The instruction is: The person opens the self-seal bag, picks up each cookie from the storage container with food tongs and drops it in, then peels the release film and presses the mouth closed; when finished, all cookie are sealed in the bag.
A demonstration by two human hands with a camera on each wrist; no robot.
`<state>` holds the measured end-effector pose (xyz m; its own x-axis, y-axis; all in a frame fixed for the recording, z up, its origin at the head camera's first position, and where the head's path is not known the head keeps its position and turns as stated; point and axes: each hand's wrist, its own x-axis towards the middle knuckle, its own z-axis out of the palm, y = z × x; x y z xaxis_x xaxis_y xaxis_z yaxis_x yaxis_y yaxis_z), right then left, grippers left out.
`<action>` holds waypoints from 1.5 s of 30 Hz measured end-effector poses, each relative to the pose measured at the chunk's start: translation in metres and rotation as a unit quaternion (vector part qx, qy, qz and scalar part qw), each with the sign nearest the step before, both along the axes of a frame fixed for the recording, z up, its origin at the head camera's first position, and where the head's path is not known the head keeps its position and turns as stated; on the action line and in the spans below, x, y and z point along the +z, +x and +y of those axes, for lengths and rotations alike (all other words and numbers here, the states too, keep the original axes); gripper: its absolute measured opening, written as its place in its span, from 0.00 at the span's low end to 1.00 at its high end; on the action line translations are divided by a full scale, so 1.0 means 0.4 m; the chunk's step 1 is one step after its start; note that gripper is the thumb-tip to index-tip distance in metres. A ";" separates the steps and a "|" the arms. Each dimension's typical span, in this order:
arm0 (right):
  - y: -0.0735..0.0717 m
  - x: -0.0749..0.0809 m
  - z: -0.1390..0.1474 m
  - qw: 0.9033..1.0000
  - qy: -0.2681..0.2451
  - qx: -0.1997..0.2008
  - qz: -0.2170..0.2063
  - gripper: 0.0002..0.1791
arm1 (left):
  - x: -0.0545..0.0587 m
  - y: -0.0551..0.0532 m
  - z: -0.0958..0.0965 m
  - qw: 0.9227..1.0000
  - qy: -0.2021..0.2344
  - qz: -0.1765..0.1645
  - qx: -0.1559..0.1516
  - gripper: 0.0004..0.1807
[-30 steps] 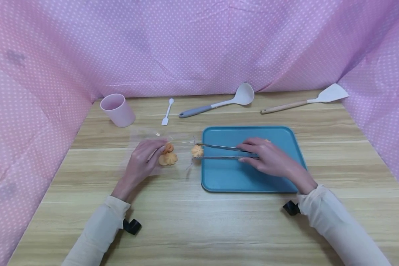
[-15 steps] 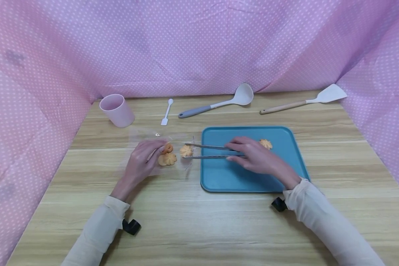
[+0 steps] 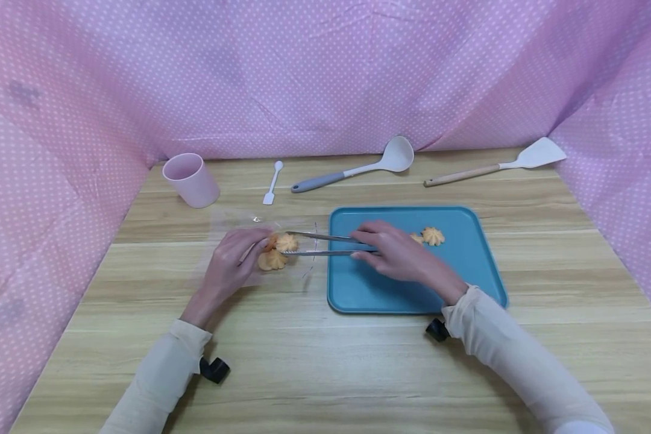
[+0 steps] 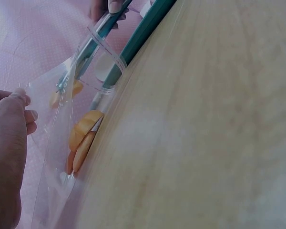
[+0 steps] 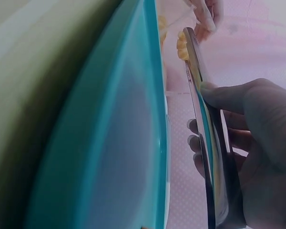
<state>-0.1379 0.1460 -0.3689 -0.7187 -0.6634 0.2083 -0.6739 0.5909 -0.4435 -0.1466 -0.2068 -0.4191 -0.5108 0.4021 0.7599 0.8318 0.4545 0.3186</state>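
My left hand (image 3: 233, 256) pinches the upper film of a clear plastic bag (image 4: 52, 124) and holds its mouth raised. Inside lie several cookies (image 4: 86, 130), one flower-shaped and one a small reddish-brown twist. In my right hand (image 3: 401, 252) is a pair of metal tongs (image 3: 331, 253), reaching leftward over the tray into the bag. A pale flower-shaped cookie (image 3: 286, 242) sits between the tong tips, close beside the other cookies. Under my right hand is a blue tray (image 3: 358, 295) bearing a flower-shaped cookie (image 3: 433, 235) and another partly hidden by the hand.
Along the back of the wooden table (image 3: 304, 374) lie a small white spatula-spoon (image 3: 273, 184), a ladle (image 3: 358, 170) and a wooden-handled spatula (image 3: 499, 169). A pink cup (image 3: 191, 181) stands at the back left. Pink dotted cloth (image 3: 325, 72) encloses the table.
My right hand has moved left, carrying the cookie in the tongs from the tray's left edge into the bag, beside the other cookies. Cookies on the tray became uncovered. The left hand stays put.
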 end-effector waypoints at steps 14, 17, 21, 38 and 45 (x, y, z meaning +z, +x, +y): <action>-0.008 -0.009 -0.055 1.000 -0.006 -0.004 0.015 0.20 | 0.002 0.002 0.002 1.000 0.007 -0.002 -0.002 0.12; -0.008 -0.010 -0.067 1.000 -0.004 -0.006 0.015 0.20 | 0.003 0.002 0.001 1.000 0.006 -0.003 0.001 0.11; -0.007 -0.013 -0.080 1.000 0.006 -0.009 0.018 0.20 | 0.002 0.002 0.001 1.000 0.004 -0.002 0.004 0.11; 0.005 -0.025 -0.086 1.000 -0.004 -0.014 0.009 0.19 | 0.005 0.003 0.006 1.000 0.004 0.003 0.004 0.16; 0.019 -0.015 -0.050 0.999 -0.008 -0.031 0.008 0.20 | 0.003 0.002 0.004 1.000 0.004 0.005 0.002 0.16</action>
<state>-0.1301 0.1261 -0.3748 -0.7552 -0.6137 0.2302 -0.6428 0.6249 -0.4431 -0.1460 -0.2054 -0.4177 -0.5050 0.3944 0.7678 0.8332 0.4551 0.3142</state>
